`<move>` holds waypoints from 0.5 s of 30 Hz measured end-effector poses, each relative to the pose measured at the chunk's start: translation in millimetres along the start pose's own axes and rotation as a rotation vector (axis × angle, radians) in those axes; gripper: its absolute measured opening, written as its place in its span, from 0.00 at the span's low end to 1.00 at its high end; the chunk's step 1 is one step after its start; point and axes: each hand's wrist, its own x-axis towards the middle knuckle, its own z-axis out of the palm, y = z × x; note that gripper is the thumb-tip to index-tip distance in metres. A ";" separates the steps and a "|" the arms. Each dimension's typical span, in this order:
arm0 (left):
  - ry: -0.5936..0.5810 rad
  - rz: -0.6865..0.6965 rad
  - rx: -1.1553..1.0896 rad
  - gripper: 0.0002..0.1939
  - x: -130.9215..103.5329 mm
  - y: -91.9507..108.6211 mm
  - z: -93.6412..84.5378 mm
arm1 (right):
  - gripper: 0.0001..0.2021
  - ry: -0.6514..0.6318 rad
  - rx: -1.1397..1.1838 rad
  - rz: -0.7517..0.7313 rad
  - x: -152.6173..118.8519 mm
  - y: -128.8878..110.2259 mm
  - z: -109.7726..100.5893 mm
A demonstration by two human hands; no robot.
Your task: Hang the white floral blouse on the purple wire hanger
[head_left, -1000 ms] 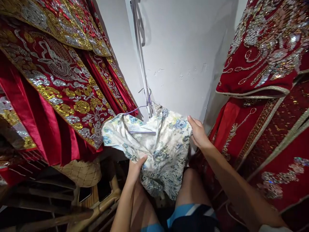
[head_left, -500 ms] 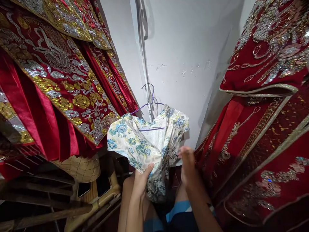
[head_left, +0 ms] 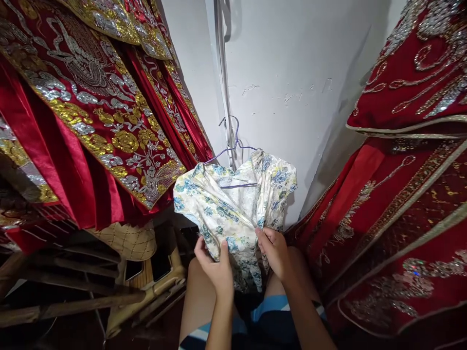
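A white dress with blue and yellow flowers (head_left: 233, 214) hangs on a thin purple hanger (head_left: 237, 141) in front of me. Its lower part is bunched between my knees. My left hand (head_left: 215, 262) is at the dress's lower left side, thumb and fingers apart, with the fingertips against or partly behind the cloth. With thumb and fingers pinched, my right hand (head_left: 272, 248) holds the dress near the bottom of its V-neckline.
Red embroidered garments hang at the left (head_left: 109, 112) and right (head_left: 394, 194). A metal pole (head_left: 222, 73) stands before the white wall (head_left: 284, 53). At the lower left is a bamboo chair (head_left: 160, 291) with dark flat objects on it.
My right hand has come in from the side and taken hold of the dress near the neckline. My left hand has loosened its pinch and spread. The dress's front lies more closed.
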 end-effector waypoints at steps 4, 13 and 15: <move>-0.020 0.273 0.125 0.31 -12.7 -1.0 6.0 | 0.25 -0.020 0.080 -0.017 -1.5 -1.3 -3.5; -0.511 0.426 0.093 0.07 2.3 -19.3 0.6 | 0.22 -0.120 0.289 0.062 -2.2 -0.4 3.8; -0.333 0.341 0.207 0.08 29.3 -50.5 -23.2 | 0.22 -0.107 0.297 0.085 -0.7 -0.5 2.3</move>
